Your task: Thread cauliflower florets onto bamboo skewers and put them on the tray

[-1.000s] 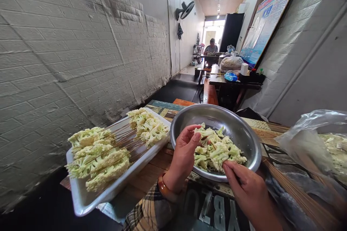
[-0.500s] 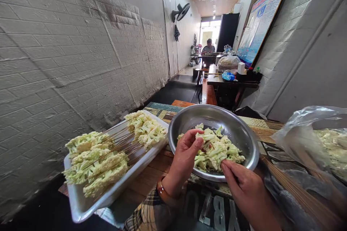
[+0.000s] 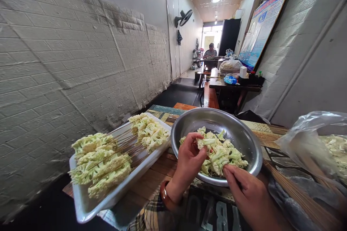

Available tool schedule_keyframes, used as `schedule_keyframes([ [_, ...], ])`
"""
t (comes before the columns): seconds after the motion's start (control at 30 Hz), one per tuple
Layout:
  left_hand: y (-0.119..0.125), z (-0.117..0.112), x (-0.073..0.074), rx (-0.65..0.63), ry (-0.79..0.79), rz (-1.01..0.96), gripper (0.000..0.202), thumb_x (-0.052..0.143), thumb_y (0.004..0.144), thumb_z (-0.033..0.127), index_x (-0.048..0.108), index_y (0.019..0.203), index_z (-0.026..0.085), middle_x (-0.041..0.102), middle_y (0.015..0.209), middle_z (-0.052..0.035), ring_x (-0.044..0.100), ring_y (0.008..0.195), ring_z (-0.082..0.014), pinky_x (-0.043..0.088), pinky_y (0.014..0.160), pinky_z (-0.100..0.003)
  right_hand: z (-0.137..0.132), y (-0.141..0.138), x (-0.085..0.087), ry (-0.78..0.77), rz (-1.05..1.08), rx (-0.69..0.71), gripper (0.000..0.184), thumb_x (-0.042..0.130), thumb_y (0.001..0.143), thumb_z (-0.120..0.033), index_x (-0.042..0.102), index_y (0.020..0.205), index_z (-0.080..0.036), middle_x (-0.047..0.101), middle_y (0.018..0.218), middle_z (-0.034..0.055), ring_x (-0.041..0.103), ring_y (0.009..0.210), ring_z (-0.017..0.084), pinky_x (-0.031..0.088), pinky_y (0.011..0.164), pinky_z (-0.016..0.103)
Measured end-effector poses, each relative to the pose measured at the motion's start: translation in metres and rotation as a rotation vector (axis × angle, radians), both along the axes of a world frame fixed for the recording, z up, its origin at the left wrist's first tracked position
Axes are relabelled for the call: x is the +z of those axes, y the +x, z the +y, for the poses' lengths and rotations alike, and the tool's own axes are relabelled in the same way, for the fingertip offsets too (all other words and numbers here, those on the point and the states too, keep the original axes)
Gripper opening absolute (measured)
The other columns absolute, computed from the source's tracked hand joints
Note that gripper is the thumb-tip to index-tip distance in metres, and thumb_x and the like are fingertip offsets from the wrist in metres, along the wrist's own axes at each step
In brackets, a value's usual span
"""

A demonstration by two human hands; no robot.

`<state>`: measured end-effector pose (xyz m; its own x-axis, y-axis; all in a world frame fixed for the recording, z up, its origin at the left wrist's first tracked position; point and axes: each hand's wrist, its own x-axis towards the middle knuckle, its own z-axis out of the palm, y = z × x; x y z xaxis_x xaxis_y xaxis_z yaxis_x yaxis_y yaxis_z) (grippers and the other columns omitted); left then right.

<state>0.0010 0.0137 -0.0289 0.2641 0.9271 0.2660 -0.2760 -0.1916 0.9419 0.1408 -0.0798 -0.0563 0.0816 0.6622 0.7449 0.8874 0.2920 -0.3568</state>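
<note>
My left hand [image 3: 191, 157] is closed around a pale cauliflower floret [image 3: 208, 142] above the near side of a steel bowl [image 3: 248, 139]. Just right of it, my right hand [image 3: 245, 184] pinches at the near rim, fingertips against more cauliflower [image 3: 220, 160]. A short bit of thin brown skewer shows between the two hands; its lower end is hidden by the florets and my right fingers. Loose florets [image 3: 237, 155] lie in the bowl under both hands. To the left, a white tray [image 3: 108, 202] holds skewered cauliflower [image 3: 108, 169] in two groups, sticks pointing inward.
Bare bamboo skewers [image 3: 295, 187] lie at the right beside a clear plastic bag [image 3: 303, 130] with more cauliflower. The patterned table [image 3: 151, 177] carries tray and bowl. Farther back are a dark table [image 3: 225, 83] with bags and a seated person [image 3: 211, 51]. A brick-patterned wall runs along the left.
The view has tilted slightly upward, so everything sits a little lower and farther right. My left fingers have shifted slightly on the floret; both hands stay over the bowl.
</note>
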Motion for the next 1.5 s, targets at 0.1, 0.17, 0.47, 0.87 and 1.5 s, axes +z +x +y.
schedule_keyframes([
  [0.1, -0.001, 0.002, 0.0, -0.001, -0.021, 0.013, 0.018, 0.062, 0.076, 0.016, 0.052, 0.09, 0.02, 0.055, 0.077, 0.0029, 0.058, 0.06, -0.0104, 0.051, 0.053, -0.022, 0.0, -0.001, 0.0, 0.002, -0.006, -0.005, 0.04, 0.042, 0.099, -0.037, 0.073, 0.081, -0.02, 0.079, 0.077, 0.0038, 0.076, 0.067, 0.018, 0.061, 0.061, 0.026],
  [0.17, -0.002, 0.002, 0.001, -0.004, -0.03, 0.017, 0.017, 0.061, 0.075, 0.016, 0.052, 0.089, 0.02, 0.055, 0.075, 0.0035, 0.057, 0.058, -0.0095, 0.05, 0.052, -0.022, 0.0, -0.001, 0.001, 0.002, -0.01, -0.01, 0.041, 0.042, 0.1, -0.037, 0.073, 0.079, -0.019, 0.079, 0.077, 0.0044, 0.076, 0.067, 0.018, 0.06, 0.059, 0.025],
  [0.47, 0.0, 0.002, 0.0, -0.004, -0.06, 0.059, 0.017, 0.064, 0.072, 0.018, 0.055, 0.086, 0.018, 0.059, 0.068, 0.0027, 0.056, 0.056, -0.0102, 0.047, 0.05, -0.021, 0.002, -0.005, 0.003, 0.042, -0.025, -0.029, 0.043, 0.04, 0.101, -0.034, 0.073, 0.079, -0.017, 0.079, 0.075, 0.0057, 0.076, 0.066, 0.018, 0.06, 0.061, 0.024],
  [0.87, 0.001, 0.004, -0.006, 0.032, -0.008, 0.164, 0.015, 0.067, 0.07, 0.019, 0.063, 0.085, 0.018, 0.053, 0.062, 0.0043, 0.044, 0.052, -0.0087, 0.035, 0.049, -0.021, 0.002, -0.009, -0.002, 0.034, -0.053, -0.072, 0.042, 0.037, 0.101, -0.03, 0.07, 0.077, -0.02, 0.078, 0.074, 0.0062, 0.073, 0.061, 0.017, 0.056, 0.055, 0.025],
  [1.5, -0.002, 0.002, 0.003, -0.14, -0.159, 0.083, 0.022, 0.07, 0.075, 0.033, 0.06, 0.087, 0.018, 0.055, 0.075, 0.0019, 0.049, 0.069, -0.0119, 0.039, 0.063, -0.023, 0.003, -0.015, -0.006, -0.062, 0.057, -0.077, 0.033, 0.043, 0.098, -0.033, 0.07, 0.087, -0.018, 0.077, 0.08, 0.0077, 0.073, 0.07, 0.021, 0.057, 0.066, 0.033],
])
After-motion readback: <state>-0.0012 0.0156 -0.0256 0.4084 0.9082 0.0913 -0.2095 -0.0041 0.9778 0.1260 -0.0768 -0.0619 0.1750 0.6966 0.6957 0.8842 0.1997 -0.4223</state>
